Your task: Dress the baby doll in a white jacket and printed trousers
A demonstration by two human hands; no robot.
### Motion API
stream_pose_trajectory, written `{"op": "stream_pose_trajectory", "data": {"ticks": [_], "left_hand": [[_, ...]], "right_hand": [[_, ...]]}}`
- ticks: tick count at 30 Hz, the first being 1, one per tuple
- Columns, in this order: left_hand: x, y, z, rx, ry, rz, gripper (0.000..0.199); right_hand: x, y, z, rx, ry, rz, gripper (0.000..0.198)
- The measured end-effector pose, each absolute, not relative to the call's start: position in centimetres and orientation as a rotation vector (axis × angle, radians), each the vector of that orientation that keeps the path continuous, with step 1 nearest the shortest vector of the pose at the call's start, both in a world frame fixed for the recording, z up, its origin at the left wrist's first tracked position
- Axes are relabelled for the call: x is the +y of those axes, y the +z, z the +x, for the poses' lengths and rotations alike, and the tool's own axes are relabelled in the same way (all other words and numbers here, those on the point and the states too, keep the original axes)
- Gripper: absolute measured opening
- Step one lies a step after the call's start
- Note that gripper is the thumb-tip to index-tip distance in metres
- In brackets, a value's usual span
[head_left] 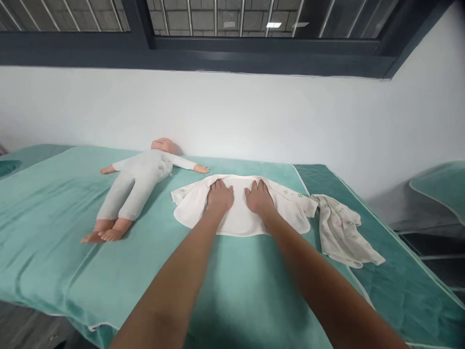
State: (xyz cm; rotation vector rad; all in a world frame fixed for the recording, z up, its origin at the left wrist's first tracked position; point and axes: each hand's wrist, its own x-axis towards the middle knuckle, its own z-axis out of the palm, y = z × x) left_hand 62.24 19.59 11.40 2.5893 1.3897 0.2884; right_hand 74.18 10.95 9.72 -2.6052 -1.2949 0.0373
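Note:
A small white baby shirt (pixel 240 220) lies spread out on the green bed cover, its sleeves stretched to both sides. My left hand (pixel 220 195) rests flat on the left half of the shirt, fingers pointing away from me. On the right half, my right hand (pixel 259 196) lies flat in the same way, thumb turned inward. Neither hand grips the cloth. To the left, a baby doll (pixel 145 172) in a white long-sleeved suit lies on its back with arms out and bare feet towards me.
A crumpled patterned baby garment (pixel 341 230) lies right of the shirt, touching its sleeve. The green bed cover (pixel 72 213) runs up to a white wall (pixel 232 116) below a dark window frame (pixel 254 53). Green fabric (pixel 443 186) hangs over a rack at the far right.

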Motion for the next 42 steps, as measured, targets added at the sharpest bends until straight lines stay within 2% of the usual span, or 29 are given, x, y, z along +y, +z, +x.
{"op": "stream_pose_trajectory", "data": {"ticks": [11,17,20,30,34,38,42], "left_hand": [[17.1,10.9,58.9,1.276,0.250,2.709,0.071],[16.6,10.2,57.8,1.205,0.251,2.779,0.071],[16.5,10.1,57.6,1.180,0.254,2.782,0.070],[16.5,10.1,57.4,1.164,0.333,2.769,0.065],[16.5,10.2,57.5,1.173,0.335,2.760,0.064],[16.6,10.2,57.5,1.177,0.362,2.756,0.062],[16.6,10.1,57.5,1.178,0.406,2.759,0.059]], "right_hand": [[4.1,9.4,71.9,-1.662,0.015,-2.455,0.064],[-2.6,9.8,70.5,-1.836,-0.178,-2.079,0.046],[-4.7,10.7,71.2,-1.798,-0.200,-2.059,0.036],[-5.1,11.7,73.7,-1.912,-0.169,-2.173,0.046],[-4.3,12.5,75.7,-1.653,0.004,-2.178,0.045],[-3.9,12.7,80.0,-1.046,-0.214,-2.349,0.031],[-4.8,11.9,83.4,-0.853,-0.162,-2.760,0.054]]}}
